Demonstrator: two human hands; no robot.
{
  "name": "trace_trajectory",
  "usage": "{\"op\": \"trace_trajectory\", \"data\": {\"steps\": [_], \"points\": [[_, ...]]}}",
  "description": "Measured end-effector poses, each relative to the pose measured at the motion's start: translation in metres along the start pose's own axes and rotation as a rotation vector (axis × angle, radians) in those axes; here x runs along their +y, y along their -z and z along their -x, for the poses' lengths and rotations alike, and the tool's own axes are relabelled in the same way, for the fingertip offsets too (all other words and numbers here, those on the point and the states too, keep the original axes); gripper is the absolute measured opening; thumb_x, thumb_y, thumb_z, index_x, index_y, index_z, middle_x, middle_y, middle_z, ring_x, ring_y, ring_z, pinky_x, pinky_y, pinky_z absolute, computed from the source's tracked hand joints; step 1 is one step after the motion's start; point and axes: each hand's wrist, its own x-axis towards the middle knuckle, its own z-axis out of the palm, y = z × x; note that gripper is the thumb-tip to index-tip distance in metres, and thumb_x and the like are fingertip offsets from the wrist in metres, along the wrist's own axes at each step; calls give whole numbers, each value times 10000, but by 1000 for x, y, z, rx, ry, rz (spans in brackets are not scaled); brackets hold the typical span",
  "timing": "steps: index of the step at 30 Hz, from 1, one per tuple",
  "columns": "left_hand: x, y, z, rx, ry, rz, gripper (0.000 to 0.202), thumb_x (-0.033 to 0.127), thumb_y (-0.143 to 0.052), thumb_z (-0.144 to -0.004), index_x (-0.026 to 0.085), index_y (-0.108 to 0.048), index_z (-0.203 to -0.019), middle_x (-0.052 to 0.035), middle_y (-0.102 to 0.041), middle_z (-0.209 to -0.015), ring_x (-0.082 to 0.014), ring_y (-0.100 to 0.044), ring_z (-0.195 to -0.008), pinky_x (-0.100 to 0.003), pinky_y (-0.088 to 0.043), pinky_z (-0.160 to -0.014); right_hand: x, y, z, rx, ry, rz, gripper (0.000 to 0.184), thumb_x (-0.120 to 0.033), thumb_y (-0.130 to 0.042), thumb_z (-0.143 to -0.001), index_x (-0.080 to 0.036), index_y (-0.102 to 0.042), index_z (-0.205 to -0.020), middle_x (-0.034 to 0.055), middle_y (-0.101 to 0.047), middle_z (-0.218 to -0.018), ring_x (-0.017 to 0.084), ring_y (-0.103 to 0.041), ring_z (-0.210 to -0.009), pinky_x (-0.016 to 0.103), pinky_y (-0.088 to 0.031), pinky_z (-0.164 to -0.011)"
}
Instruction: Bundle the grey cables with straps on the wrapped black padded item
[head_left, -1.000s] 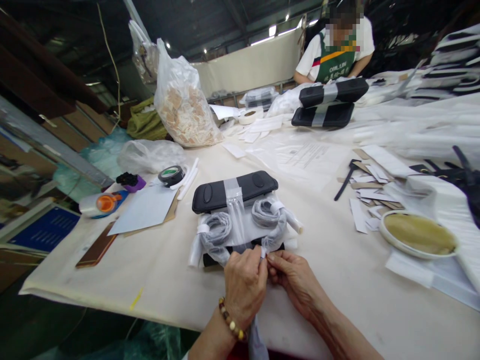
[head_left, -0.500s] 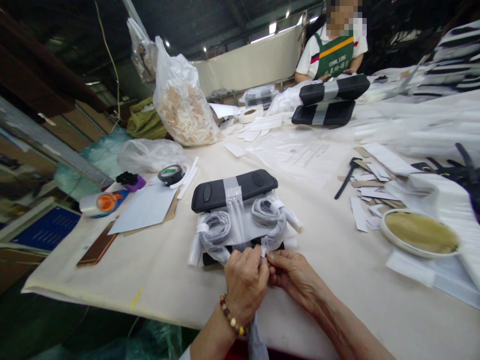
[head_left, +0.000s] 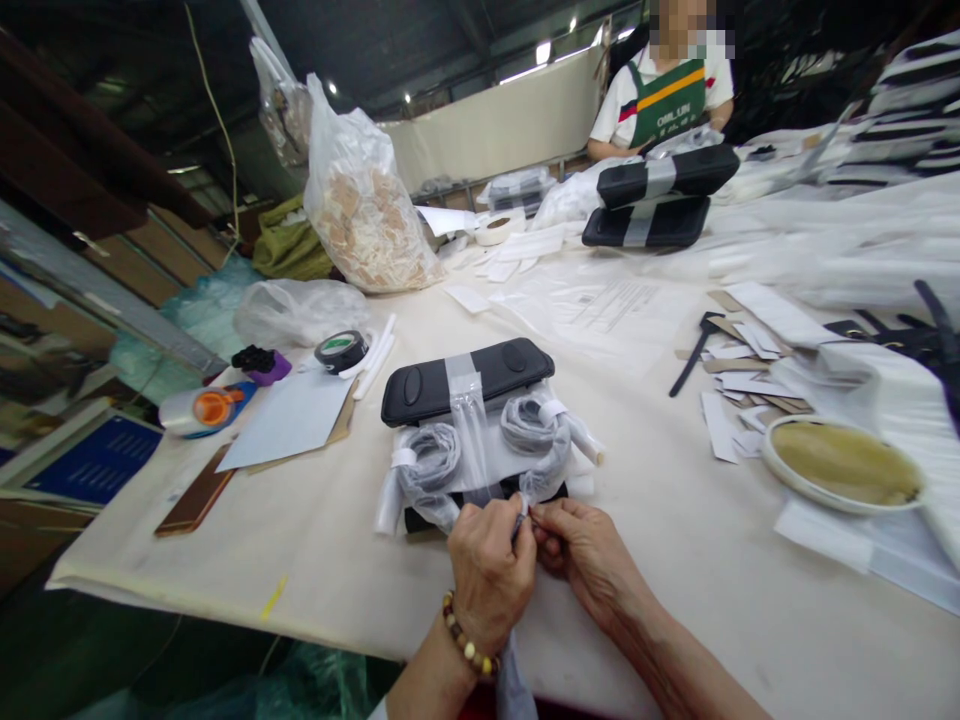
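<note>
Near the table's front edge lies a black padded bag (head_left: 499,370) with a clear tape band (head_left: 466,410) around its middle. Two plastic-wrapped straps, a left coil (head_left: 439,452) and a right coil (head_left: 529,432), rest on it, each with a white band. My left hand (head_left: 491,560) is closed around a plastic-wrapped strap (head_left: 514,675), whose tail hangs down below the wrist. Close beside it, my right hand (head_left: 581,550) pinches at the same strap, by a small white piece (head_left: 525,503). Fingers hide what exactly the pinch holds.
On the left are a black tape roll (head_left: 342,350), a tape dispenser (head_left: 210,405) and grey sheets (head_left: 289,425). To the right lie paper strips (head_left: 750,370) and a round dish (head_left: 844,462). A co-worker (head_left: 667,100) stands behind wrapped black bags (head_left: 649,222).
Both hands stay at the strap with almost the same grip; the view shifts slightly. Across the table, the co-worker's hands now have clear plastic raised over the black bags.
</note>
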Motion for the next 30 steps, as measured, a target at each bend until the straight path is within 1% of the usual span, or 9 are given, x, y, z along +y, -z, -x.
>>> {"op": "trace_trajectory", "data": {"steps": [4,9,14,18,21,25,27,30], "points": [[-2,-4,1,-50,-67,-9,182,105,-389,-854,161,-535,-761,1,-509,-565,-161,-464,-524,-316,-304,-527,-1,-2,-1,31,-18,30,300,-352,-695,-450,-160,-466,-482,-69,-399,-385,22,-275,-353,206,-138,-403],[-4,-6,4,-72,-138,-30,210,103,-348,-871,119,-557,-845,-24,-517,-596,-169,-454,-535,-324,-295,-532,-4,-4,-2,73,-21,95,278,-344,-657,-444,-177,-438,-479,-78,-382,-374,15,-243,-333,202,-117,-387],[-7,-5,5,-100,-208,-54,234,102,-321,-880,98,-555,-870,-34,-516,-612,-166,-463,-541,-322,-298,-533,-11,-8,0,81,-14,182,233,-313,-610,-441,-188,-412,-440,-72,-370,-359,21,-249,-331,207,-111,-382],[-10,-5,5,-120,-268,-80,244,95,-309,-877,80,-549,-911,-42,-519,-630,-169,-471,-548,-319,-306,-529,-18,-9,0,44,-23,227,207,-279,-581,-446,-195,-395,-417,-69,-344,-347,27,-238,-345,213,-103,-383],[-10,-3,4,-145,-298,-87,249,97,-306,-866,68,-546,-926,-46,-518,-639,-171,-474,-548,-319,-309,-521,-21,-7,-1,5,-27,259,145,-250,-541,-450,-183,-420,-406,-51,-371,-355,35,-262,-352,217,-112,-386],[-9,0,2,-180,-301,-85,279,147,-297,-858,57,-551,-929,-54,-513,-644,-181,-482,-557,-330,-319,-524,-24,-3,-3,-39,-13,316,91,-235,-493,-450,-166,-458,-402,-26,-409,-381,46,-299,-368,221,-125,-400],[-8,-1,3,-181,-290,-87,259,166,-320,-860,70,-554,-913,-53,-516,-647,-181,-485,-561,-330,-320,-529,-26,-2,-3,-70,-8,344,95,-237,-476,-441,-176,-428,-387,-37,-373,-379,47,-280,-374,223,-132,-407],[-9,-5,5,-154,-282,-96,187,167,-385,-878,83,-552,-899,-38,-525,-639,-168,-486,-556,-318,-310,-532,-30,0,-3,-114,-10,384,139,-243,-450,-418,-202,-328,-365,-61,-271,-380,42,-209,-383,229,-112,-412]]}}
